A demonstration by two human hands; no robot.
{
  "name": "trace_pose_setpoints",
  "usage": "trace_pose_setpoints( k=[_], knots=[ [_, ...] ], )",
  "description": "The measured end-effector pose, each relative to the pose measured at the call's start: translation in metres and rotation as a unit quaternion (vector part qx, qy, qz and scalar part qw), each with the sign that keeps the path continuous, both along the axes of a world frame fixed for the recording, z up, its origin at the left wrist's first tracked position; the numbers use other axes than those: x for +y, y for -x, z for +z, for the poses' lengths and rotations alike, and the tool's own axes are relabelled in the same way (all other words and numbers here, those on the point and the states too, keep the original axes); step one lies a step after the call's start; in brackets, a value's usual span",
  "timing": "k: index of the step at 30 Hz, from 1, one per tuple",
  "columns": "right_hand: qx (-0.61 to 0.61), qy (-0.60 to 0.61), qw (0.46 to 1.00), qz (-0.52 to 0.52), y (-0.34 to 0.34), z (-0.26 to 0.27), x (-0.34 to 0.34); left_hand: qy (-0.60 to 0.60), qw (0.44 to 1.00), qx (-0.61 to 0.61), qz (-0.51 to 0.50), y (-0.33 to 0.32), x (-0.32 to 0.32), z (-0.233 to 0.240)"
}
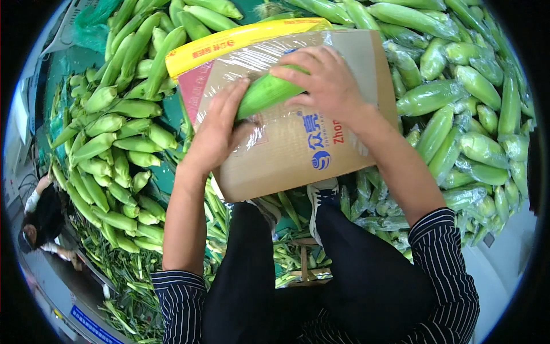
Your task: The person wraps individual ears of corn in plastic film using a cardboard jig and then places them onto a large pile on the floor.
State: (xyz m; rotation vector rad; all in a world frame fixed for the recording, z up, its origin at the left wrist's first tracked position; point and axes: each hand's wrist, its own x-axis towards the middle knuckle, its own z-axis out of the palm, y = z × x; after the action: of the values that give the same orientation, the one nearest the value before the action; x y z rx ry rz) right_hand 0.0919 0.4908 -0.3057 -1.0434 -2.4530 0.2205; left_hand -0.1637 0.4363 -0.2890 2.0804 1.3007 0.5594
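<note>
An unwrapped green ear of corn in its husk [271, 93] lies slanted above a cardboard box [275, 172]. My right hand [328, 81] grips its upper right end. At the lower left end, my left hand [217, 127] is cupped around it, the thumb blurred. Clear plastic film [253, 62] spreads over the top of the box beneath the corn and wrinkles near my left thumb. Along the box's far edge runs a yellow printed roll, apparently of plastic film [206, 49]. The box bears printed writing.
Unwrapped ears of corn [124, 142] are heaped on the left. Film-wrapped ears [477, 107] fill the right side. Loose husks [129, 275] litter the lower left floor. A wooden stool [304, 262] shows between my legs. Another person [43, 215] is at the far left.
</note>
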Motion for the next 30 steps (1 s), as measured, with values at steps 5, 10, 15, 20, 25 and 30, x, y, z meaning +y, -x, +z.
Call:
trace_pose_setpoints(
  k=[5, 10, 15, 20, 25, 30],
  knots=[
    [0.035, 0.011, 0.999, 0.022, -0.01, -0.008, 0.017, -0.053, 0.976, 0.08, 0.195, 0.033, -0.068, -0.02],
    [0.04, 0.005, 0.998, 0.04, -0.032, -0.016, 0.026, -0.147, 0.965, 0.151, 0.154, 0.014, -0.044, -0.013],
    [0.039, 0.007, 0.999, 0.027, -0.028, -0.009, 0.029, -0.165, 0.949, -0.005, 0.269, 0.023, -0.054, -0.041],
    [0.015, 0.259, 0.959, 0.113, -0.032, 0.023, 0.023, -0.182, 0.925, -0.207, 0.261, 0.006, -0.1, -0.011],
    [-0.06, 0.635, 0.766, 0.082, -0.02, 0.041, 0.009, -0.106, 0.978, 0.008, 0.182, -0.033, -0.042, 0.017],
    [-0.108, 0.283, 0.944, -0.135, -0.018, 0.025, -0.027, 0.076, 0.958, 0.159, 0.224, -0.04, 0.006, 0.002]
  ],
)
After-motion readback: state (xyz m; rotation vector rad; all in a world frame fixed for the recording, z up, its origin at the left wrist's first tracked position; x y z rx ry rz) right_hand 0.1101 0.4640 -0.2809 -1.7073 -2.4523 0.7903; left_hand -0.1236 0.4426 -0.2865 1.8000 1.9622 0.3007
